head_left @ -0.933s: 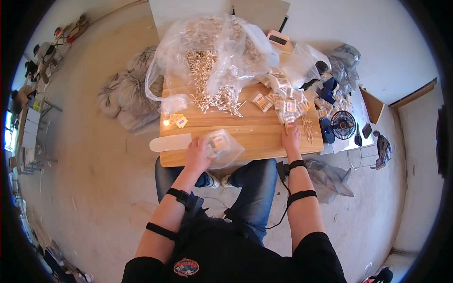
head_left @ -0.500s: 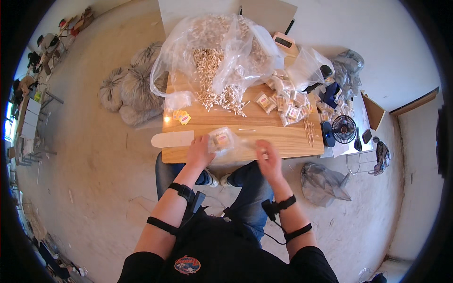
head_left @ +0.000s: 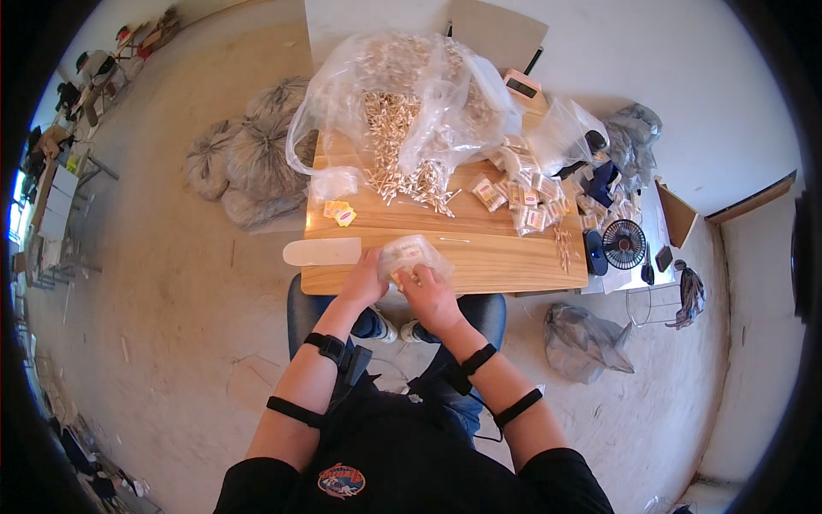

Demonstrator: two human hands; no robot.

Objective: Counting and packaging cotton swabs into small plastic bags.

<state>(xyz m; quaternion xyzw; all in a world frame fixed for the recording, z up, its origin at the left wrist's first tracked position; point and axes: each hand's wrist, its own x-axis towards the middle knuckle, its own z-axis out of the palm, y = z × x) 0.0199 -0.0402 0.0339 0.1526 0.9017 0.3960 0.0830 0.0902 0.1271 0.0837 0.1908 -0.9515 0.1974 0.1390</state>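
Note:
Near the front edge of the wooden table, a small clear plastic bag (head_left: 414, 248) of cotton swabs, with a label showing through, sits between my hands. My left hand (head_left: 368, 277) grips its left side. My right hand (head_left: 430, 297) has its fingers bent against the near side of the bag, pinching the plastic; the fingertips are partly hidden. A single cotton swab (head_left: 455, 240) lies just beyond. Small yellow cards (head_left: 341, 213) and a pale strip with a rounded end (head_left: 321, 251) lie to the left.
Behind, a large clear bag (head_left: 342, 94) spills a heap of cotton swabs (head_left: 396, 146). Filled packets (head_left: 533, 204) pile up at the right, near loose swabs (head_left: 562, 246). A small black fan (head_left: 624, 244) and clock (head_left: 521, 86) stand beyond; grey sacks (head_left: 265, 158) sit on the floor.
My right hand has come in leftward from the bag's stretched-out open end to its near side. The plastic is now gathered around the contents. My left hand keeps its hold.

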